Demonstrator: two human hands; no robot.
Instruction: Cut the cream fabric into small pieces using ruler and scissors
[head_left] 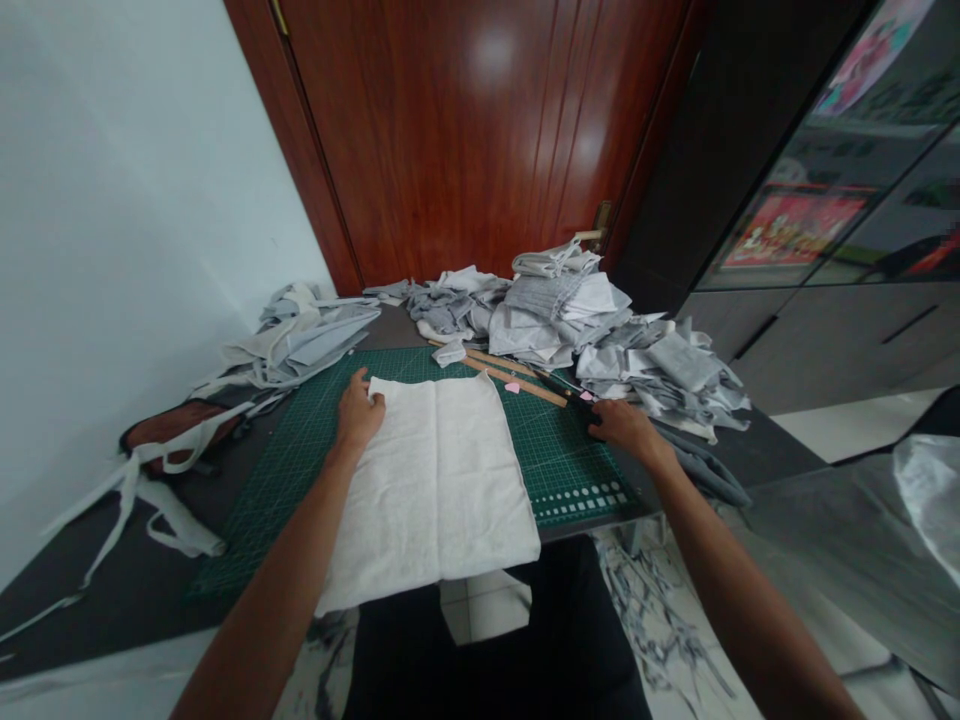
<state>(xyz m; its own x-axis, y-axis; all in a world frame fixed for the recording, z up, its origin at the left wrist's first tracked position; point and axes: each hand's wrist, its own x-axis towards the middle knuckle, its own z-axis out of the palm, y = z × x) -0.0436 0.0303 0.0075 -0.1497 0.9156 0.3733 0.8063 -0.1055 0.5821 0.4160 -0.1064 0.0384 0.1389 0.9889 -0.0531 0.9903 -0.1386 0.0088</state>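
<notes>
A white cloth [442, 470] with a crease down its middle lies on the green cutting mat [277, 480], its near edge hanging past the table front. My left hand [361, 415] rests at the cloth's upper left corner, thumb and forefinger apart. To the right of the cloth, my right hand [624, 428] has its fingers closed around the dark handle of what look like scissors [570, 392]; the fingers partly hide them. Wooden rulers [536, 385] lie just beyond the cloth, with a small pink piece [512, 387] on one and a small folded white scrap [450, 353] beside them.
Heaped grey and white fabric pieces [559, 305] line the back of the table, with another pile [664, 370] at the right. Folded fabric [300, 335] and a brown item with white straps [180, 432] lie at the left. A wooden door [480, 140] stands behind.
</notes>
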